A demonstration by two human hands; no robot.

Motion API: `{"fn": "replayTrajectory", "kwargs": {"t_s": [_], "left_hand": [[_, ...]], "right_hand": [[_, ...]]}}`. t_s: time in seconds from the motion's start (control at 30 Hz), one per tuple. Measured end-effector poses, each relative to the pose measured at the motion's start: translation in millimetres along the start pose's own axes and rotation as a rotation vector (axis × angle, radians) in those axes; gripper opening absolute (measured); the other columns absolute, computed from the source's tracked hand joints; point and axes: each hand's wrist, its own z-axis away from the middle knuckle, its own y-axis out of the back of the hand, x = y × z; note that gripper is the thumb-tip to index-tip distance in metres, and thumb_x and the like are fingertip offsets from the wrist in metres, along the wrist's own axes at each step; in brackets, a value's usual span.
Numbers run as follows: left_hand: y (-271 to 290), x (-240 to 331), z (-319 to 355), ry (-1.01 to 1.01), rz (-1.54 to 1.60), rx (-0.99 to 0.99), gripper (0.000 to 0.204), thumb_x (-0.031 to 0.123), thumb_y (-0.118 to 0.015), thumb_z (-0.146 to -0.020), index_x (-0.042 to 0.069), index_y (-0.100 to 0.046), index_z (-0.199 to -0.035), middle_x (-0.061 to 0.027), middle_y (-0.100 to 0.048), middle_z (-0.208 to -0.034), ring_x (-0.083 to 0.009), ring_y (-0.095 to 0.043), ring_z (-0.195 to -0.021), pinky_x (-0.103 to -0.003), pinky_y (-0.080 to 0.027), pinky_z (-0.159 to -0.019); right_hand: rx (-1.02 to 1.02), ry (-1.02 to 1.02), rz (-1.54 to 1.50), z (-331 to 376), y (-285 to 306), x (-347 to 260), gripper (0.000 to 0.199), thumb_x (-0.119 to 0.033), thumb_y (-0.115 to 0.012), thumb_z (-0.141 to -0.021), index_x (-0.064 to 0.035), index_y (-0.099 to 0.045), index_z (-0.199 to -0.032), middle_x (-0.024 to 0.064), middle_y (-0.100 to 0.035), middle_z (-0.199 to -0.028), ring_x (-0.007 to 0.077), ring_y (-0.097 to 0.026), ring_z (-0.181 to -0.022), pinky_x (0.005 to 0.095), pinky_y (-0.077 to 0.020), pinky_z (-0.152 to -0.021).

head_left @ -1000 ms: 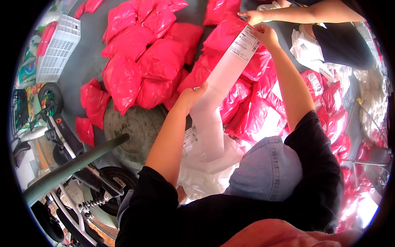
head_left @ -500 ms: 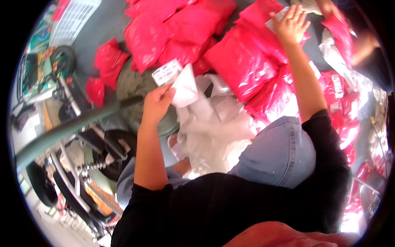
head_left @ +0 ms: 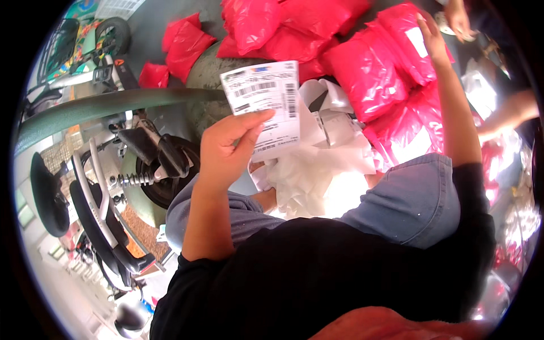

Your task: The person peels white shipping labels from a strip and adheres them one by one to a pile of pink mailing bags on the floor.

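Note:
My left hand (head_left: pixel 231 144) pinches a white printed label (head_left: pixel 277 105) with barcodes between thumb and fingers, its face turned up toward me. My right hand (head_left: pixel 434 41) reaches far forward and rests with fingers stretched out at the right side of a red plastic parcel (head_left: pixel 395 39), which bears a white label (head_left: pixel 416 41). More red parcels (head_left: pixel 365 71) lie heaped beneath and left of it. Between my legs lies a loose pile of white backing paper (head_left: pixel 317 175), partly behind the held label.
Another person's hand (head_left: pixel 458 21) and forearm (head_left: pixel 510 116) show at the right. A green bar (head_left: pixel 107 110) crosses at the left, above a motorbike wheel (head_left: pixel 170 170). A round grey-green base (head_left: pixel 207 79) stands behind the label. Small red parcels (head_left: pixel 190 48) lie farther back.
My left hand has raised the label and turned it so its printed face shows flat. My right hand has slid from the parcel's top label to its right side. The view has shifted.

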Motion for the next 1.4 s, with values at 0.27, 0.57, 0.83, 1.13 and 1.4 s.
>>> {"fn": "replayTrajectory", "kwargs": {"t_s": [0.27,0.57,0.83,1.13,1.4], "left_hand": [[-52.8,51.7,22.1,-0.396,0.127,-0.129,0.041,-0.004,-0.057,-0.075,0.008,-0.055,-0.114,-0.0107,-0.062,-0.083,-0.0132,-0.060,-0.074,-0.022,-0.045,-0.069],[-109.7,59.4,52.8,0.072,0.764,-0.291,0.032,0.013,-0.060,-0.082,0.002,-0.048,-0.110,-0.0031,-0.058,-0.093,-0.0084,-0.054,-0.081,-0.023,-0.043,-0.074],[-165.9,47.6,6.7,0.254,0.606,-0.240,0.023,0.022,-0.058,-0.084,0.000,-0.061,-0.084,0.0013,-0.058,-0.072,-0.0045,-0.049,-0.065,-0.021,-0.040,-0.059],[-263.8,6.7,-62.6,0.339,0.153,-0.419,0.044,0.039,-0.060,-0.079,-0.004,-0.060,-0.072,-0.0053,-0.056,-0.058,-0.0085,-0.049,-0.054,-0.027,-0.039,-0.050],[-321.2,3.4,-88.6,0.486,0.421,-0.605,0.038,0.033,-0.060,-0.081,-0.005,-0.061,-0.075,-0.0029,-0.058,-0.062,-0.0079,-0.050,-0.055,-0.025,-0.039,-0.051]], "right_hand": [[-0.675,0.297,-0.251,189.1,63.8,-280.3,0.028,-0.001,-0.069,-0.071,0.0000,-0.053,-0.094,0.0031,-0.055,-0.086,0.0089,-0.052,-0.082,0.0223,-0.0428,-0.069],[-0.622,0.172,-0.364,237.9,102.2,-279.8,0.010,-0.006,-0.067,-0.075,0.0003,-0.061,-0.080,-0.0001,-0.058,-0.069,0.0031,-0.051,-0.065,0.0194,-0.0412,-0.057],[-0.412,-0.097,-0.661,214.0,80.2,-173.2,0.013,-0.008,-0.069,-0.071,-0.0005,-0.060,-0.078,0.0023,-0.059,-0.070,0.0071,-0.053,-0.065,0.0225,-0.0435,-0.060],[-0.179,-0.436,-0.511,225.9,91.6,-70.1,0.010,-0.008,-0.067,-0.072,-0.0003,-0.063,-0.079,0.0020,-0.061,-0.070,0.0059,-0.052,-0.065,0.0208,-0.0426,-0.059],[-0.090,-0.607,-0.436,225.1,116.6,-23.1,0.013,-0.008,-0.069,-0.071,0.0005,-0.064,-0.079,0.0028,-0.061,-0.070,0.0063,-0.053,-0.065,0.0202,-0.0431,-0.059]]}}
